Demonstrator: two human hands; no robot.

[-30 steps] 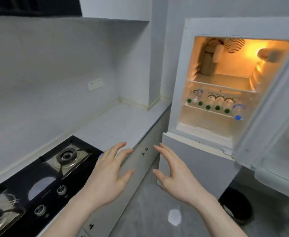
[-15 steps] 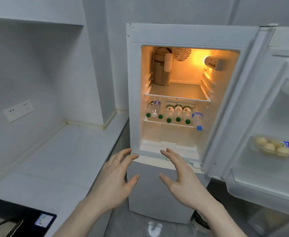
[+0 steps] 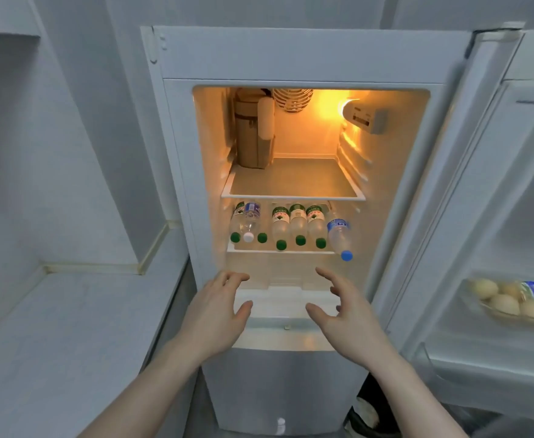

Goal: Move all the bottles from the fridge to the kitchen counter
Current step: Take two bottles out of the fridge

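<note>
The fridge (image 3: 310,55) stood open, its inside lit amber. On the lower shelf (image 3: 278,250) lay the water bottles (image 3: 291,226) on their sides, caps toward the front: a group at the left with green caps and one white-capped bottle (image 3: 250,220) lying on top of them, three green-capped bottles (image 3: 298,225) side by side in the middle, and a blue-capped bottle (image 3: 339,237) at the right, its cap jutting past the shelf's front edge. The upper shelf (image 3: 292,180) carried a tall beige container (image 3: 253,131) at its back left corner.

Both hands were held out in front of the fridge, below the bottle shelf and touching nothing. The left hand (image 3: 216,314) was released, fingers spread and slightly bent, thumb out to the side. The right hand (image 3: 346,314) was likewise released, fingers loosely extended toward the opening, palm turned inward.

The desk (image 3: 70,327) ran along the wall to the left of the fridge. The fridge door (image 3: 493,248) hung open at the right, with eggs (image 3: 509,300) in a door tray.
</note>
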